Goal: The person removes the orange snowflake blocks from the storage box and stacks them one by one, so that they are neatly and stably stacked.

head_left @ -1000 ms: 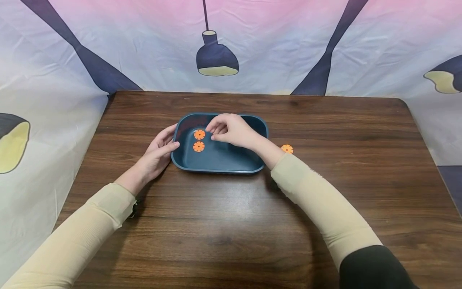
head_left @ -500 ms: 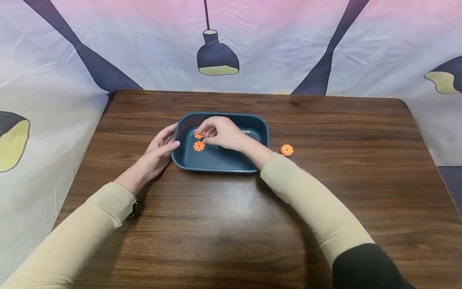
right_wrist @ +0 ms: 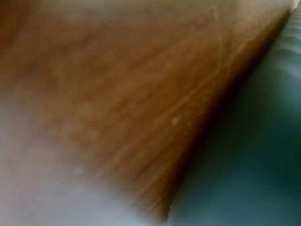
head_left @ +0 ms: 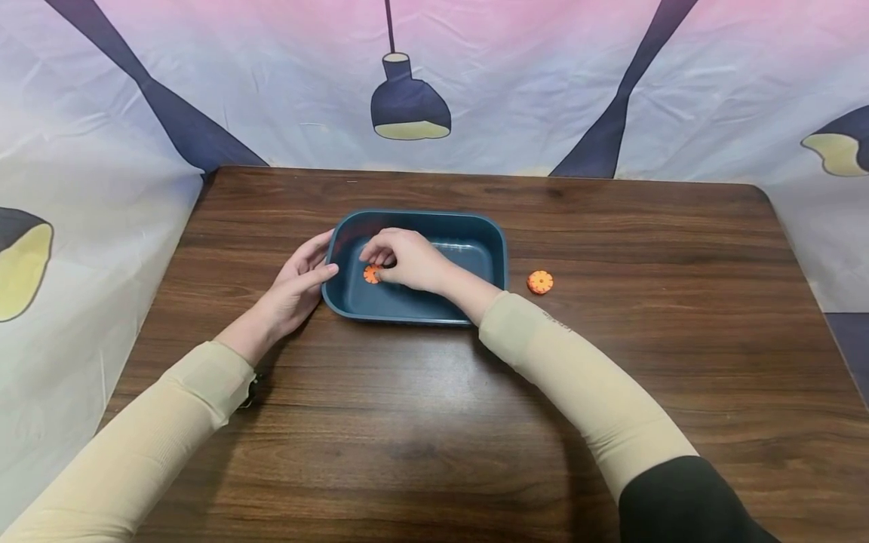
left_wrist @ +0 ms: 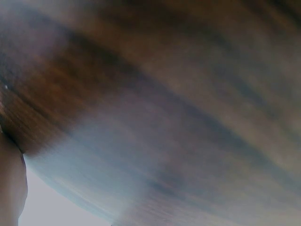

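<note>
A dark teal rectangular plastic tray (head_left: 434, 311) stands on the table in the head view. My left hand (head_left: 293, 290) holds its left end, thumb over the rim and fingers along the outer wall. My right hand (head_left: 413, 262) reaches inside with bent fingers. Its thumb touches or covers the right edge of an orange notched disc (head_left: 370, 273) on the tray floor; the fingers lie above that disc, and whether they pinch anything cannot be made out. To the right of the tray lie orange notched discs (head_left: 540, 282), seemingly stacked. The right wrist view has a blurred tray wall (right_wrist: 244, 174).
The brown wood-grain table (head_left: 407, 422) extends around the tray. Behind it hangs a fabric backdrop (head_left: 516, 98) printed with lamps. In the left wrist view, mostly blurred tabletop shows, with a bit of the hand (left_wrist: 10, 183) at the edge.
My right hand has moved left and slightly nearer within the tray, and its fingers now hide where the farther orange disc lay. The left hand and tray have stayed put.
</note>
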